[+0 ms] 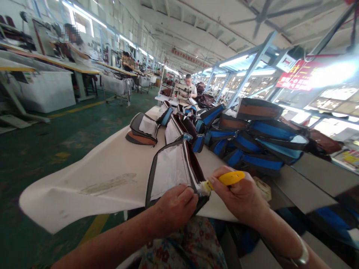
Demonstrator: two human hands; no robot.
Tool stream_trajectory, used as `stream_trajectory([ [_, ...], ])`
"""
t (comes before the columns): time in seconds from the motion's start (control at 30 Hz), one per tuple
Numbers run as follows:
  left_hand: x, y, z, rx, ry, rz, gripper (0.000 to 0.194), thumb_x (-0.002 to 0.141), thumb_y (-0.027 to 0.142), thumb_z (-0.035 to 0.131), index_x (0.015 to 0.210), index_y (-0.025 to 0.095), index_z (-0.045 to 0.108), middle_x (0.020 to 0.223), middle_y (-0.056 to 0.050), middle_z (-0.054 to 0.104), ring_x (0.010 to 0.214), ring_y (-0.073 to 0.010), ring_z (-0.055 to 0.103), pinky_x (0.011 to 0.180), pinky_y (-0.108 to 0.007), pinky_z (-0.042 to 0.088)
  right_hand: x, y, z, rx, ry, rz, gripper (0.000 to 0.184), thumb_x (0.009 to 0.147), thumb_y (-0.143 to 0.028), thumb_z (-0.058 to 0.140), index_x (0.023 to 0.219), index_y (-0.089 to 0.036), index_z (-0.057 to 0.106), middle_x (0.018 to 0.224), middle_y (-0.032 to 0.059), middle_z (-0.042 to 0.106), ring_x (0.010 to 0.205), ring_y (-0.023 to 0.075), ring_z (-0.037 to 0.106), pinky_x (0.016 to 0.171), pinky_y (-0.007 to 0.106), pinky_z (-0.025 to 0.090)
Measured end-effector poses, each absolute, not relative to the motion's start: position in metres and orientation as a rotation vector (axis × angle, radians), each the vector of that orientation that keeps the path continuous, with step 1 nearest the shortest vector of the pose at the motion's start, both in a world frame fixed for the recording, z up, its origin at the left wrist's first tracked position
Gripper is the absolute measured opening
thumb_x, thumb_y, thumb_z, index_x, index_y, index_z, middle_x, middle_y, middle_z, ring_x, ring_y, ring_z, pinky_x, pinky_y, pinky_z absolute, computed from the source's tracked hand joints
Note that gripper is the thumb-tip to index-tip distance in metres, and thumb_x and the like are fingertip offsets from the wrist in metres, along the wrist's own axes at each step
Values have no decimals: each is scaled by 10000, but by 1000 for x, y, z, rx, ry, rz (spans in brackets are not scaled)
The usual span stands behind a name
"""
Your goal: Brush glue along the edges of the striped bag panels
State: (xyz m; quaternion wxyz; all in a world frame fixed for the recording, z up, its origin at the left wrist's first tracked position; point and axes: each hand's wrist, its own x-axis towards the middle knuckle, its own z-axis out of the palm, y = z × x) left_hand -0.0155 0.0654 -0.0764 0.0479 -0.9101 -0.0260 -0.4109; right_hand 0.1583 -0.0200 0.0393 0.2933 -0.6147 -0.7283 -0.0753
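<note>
My left hand [175, 208] is closed on the lower corner of a bag panel [171, 170] with white lining and dark brown edging, which stands tilted against the white table [106, 179]. My right hand [238, 194] grips a yellow-handled brush [228, 178]. Its pale bristle tip touches the panel's edge right beside my left fingers.
A heap of blue, black and brown bag pieces [252, 138] covers the table's right and far side. More panels [143, 129] lie further along it. A seated person [188, 86] works at the far end. Other workers stand at benches [70, 63] across the green floor, left.
</note>
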Motion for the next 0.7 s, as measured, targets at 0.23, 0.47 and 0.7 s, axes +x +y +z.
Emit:
stream_trajectory([
  [0.23, -49, 80, -39, -2711, -141, -1656, 247, 912, 76, 533, 1140, 158, 582, 933, -88, 652, 839, -172, 608, 771, -304, 564, 176, -49, 34, -1268, -903, 309, 181, 856, -366, 694, 779, -220, 620, 484, -86, 406, 355, 79, 329, 444, 226, 407],
  [0.47, -49, 99, -35, -2853, -548, -1966, 121, 883, 140, 618, 973, 221, 610, 877, -5, 653, 777, -123, 641, 683, -223, 520, 134, -42, -16, -691, -791, 997, 205, 893, -392, 579, 754, -243, 598, 389, -118, 322, 328, 87, 256, 935, 551, 522],
  [0.7, -55, 104, -53, -2988, -721, -1802, 191, 957, 191, 460, 1039, 211, 631, 1070, -67, 631, 961, -161, 635, 835, -275, 529, 116, -14, -40, -619, -660, 1110, 213, 887, -409, 606, 765, -248, 538, 475, -121, 362, 287, 53, 186, 555, 307, 549],
])
